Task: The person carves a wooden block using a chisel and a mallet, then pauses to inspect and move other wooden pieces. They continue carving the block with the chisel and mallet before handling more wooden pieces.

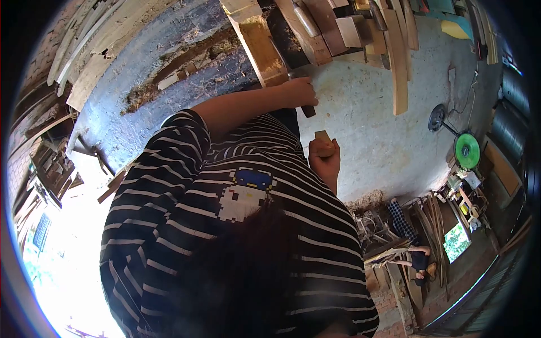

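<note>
My left hand (300, 93) is closed in a fist, with the forearm reaching across from the left. A dark brown wooden handle (308, 111) sticks out below this fist; the rest of the tool is mostly hidden. My right hand (325, 159) is a little nearer my body, fingers wrapped around a small pale wooden block (322, 136). The block's upper end shows above the fingers. The two hands are apart, over the grey floor. Close beyond my left hand stands a thick yellowish timber beam (260, 50).
Ahead lie wooden planks and blocks (352, 31), with a long board (398, 73) jutting out. At right stands a green fan (466, 151) with a cord. A person (420, 262) is farther off at lower right. Wood strips (84, 45) lie at upper left.
</note>
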`<state>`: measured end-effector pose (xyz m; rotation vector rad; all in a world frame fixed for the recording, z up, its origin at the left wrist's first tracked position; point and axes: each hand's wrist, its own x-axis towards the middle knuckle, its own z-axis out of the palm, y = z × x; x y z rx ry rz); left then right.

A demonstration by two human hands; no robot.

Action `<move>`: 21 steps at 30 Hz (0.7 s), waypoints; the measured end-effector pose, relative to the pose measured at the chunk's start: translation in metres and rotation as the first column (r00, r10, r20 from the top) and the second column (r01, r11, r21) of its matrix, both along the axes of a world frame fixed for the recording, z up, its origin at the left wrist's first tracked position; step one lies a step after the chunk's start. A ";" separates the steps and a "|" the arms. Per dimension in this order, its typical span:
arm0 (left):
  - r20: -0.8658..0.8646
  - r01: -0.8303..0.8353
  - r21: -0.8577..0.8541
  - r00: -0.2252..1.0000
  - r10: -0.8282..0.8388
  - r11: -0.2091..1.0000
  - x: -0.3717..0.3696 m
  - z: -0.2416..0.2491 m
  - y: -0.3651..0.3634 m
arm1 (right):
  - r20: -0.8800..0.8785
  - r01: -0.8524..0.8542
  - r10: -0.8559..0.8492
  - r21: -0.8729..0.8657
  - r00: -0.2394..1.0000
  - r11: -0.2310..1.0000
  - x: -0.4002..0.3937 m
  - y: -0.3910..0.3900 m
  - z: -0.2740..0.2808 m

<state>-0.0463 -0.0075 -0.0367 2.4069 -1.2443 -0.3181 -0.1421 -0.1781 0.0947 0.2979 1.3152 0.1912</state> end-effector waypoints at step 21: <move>0.089 -0.017 0.001 0.996 0.017 1.000 -0.012 0.001 -0.021 | 0.063 -0.010 0.004 0.091 0.998 0.996 0.015 0.008 0.007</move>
